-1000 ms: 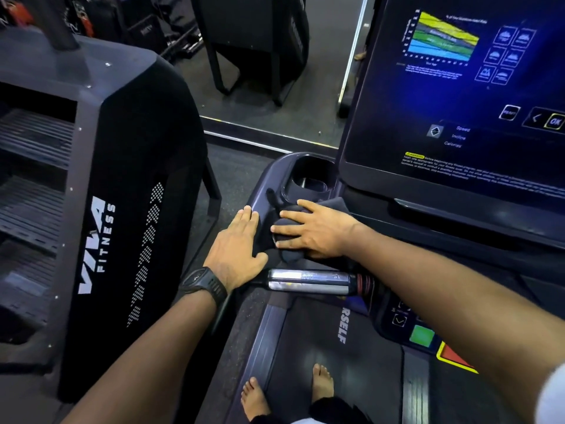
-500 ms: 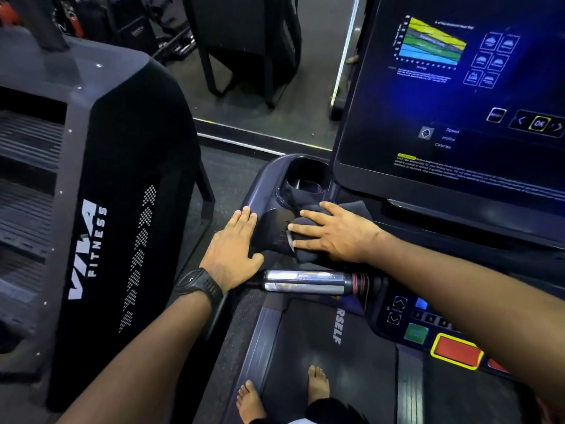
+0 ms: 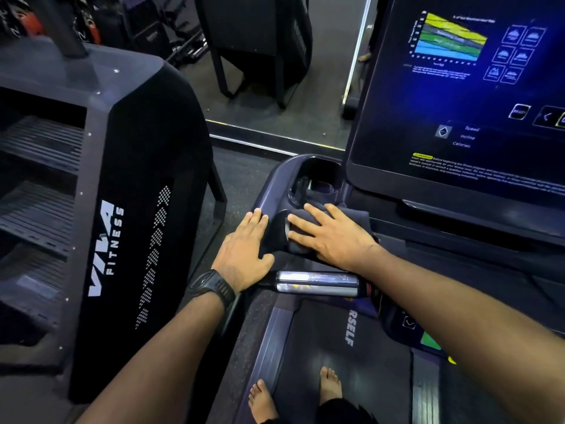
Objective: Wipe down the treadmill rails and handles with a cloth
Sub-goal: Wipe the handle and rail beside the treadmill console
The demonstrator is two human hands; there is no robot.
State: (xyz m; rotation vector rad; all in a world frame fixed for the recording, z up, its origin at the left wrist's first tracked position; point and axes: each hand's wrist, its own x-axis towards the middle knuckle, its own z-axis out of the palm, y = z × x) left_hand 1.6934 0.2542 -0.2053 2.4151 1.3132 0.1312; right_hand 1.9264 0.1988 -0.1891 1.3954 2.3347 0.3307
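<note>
A dark cloth [image 3: 356,217] lies bunched on the left corner of the treadmill console, just below the cup holder [image 3: 318,182]. My right hand [image 3: 330,237] presses flat on the cloth with fingers spread and straight. My left hand [image 3: 244,252], with a black watch on the wrist, rests flat on the console's dark left rail [image 3: 269,186], its fingers straight and next to the cloth's edge. A shiny metal handle grip [image 3: 316,283] runs crosswise just below both hands.
The lit touchscreen [image 3: 464,96] stands close above on the right. A black Viva Fitness machine [image 3: 128,228] stands close on the left. My bare feet [image 3: 263,402] stand on the treadmill belt [image 3: 345,359]; control buttons [image 3: 429,341] sit under my right forearm.
My right hand has slid the cloth a little up and to the right across the console corner, toward the cup holder. My left hand has stayed on the rail.
</note>
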